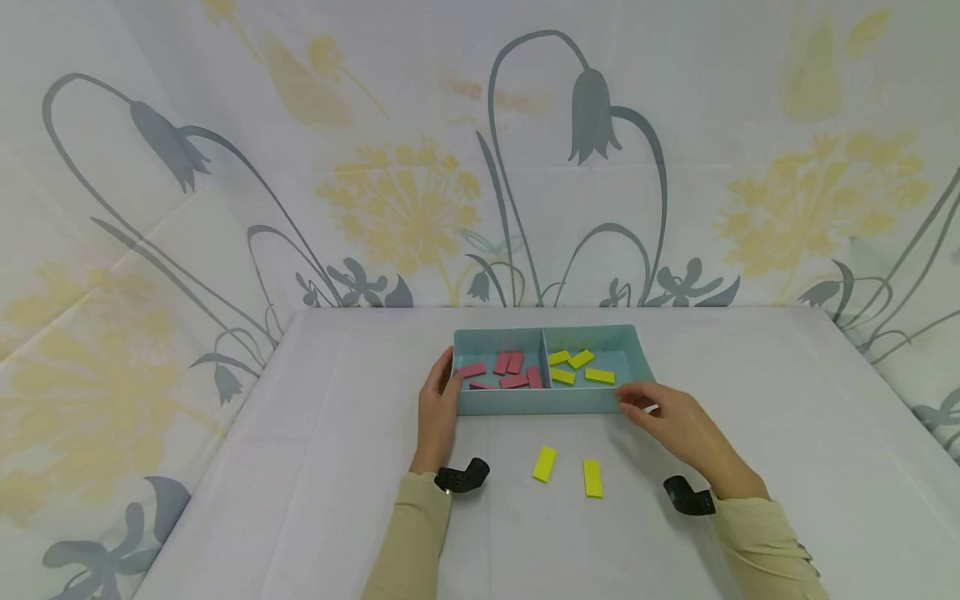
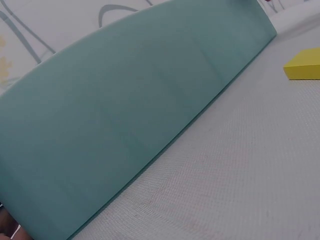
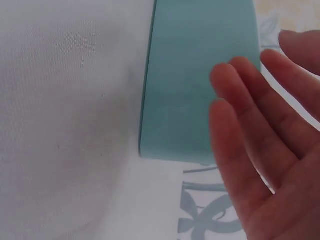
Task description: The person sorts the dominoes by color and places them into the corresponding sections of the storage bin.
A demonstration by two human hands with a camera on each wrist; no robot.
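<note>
A light blue-green two-compartment box sits on the table. Several pink blocks lie in its left compartment and several yellow blocks in its right. My left hand holds the box's left end, thumb at the front corner of the rim and fingers along the outer side wall. At the front right corner is my right hand, its fingers loosely bent with nothing between them. In the right wrist view these fingers overlap the box's front wall.
Two yellow blocks, a left one and a right one, lie on the white tablecloth in front of the box, between my forearms. A flower-patterned cloth hangs behind the table. Each wrist carries a black camera mount.
</note>
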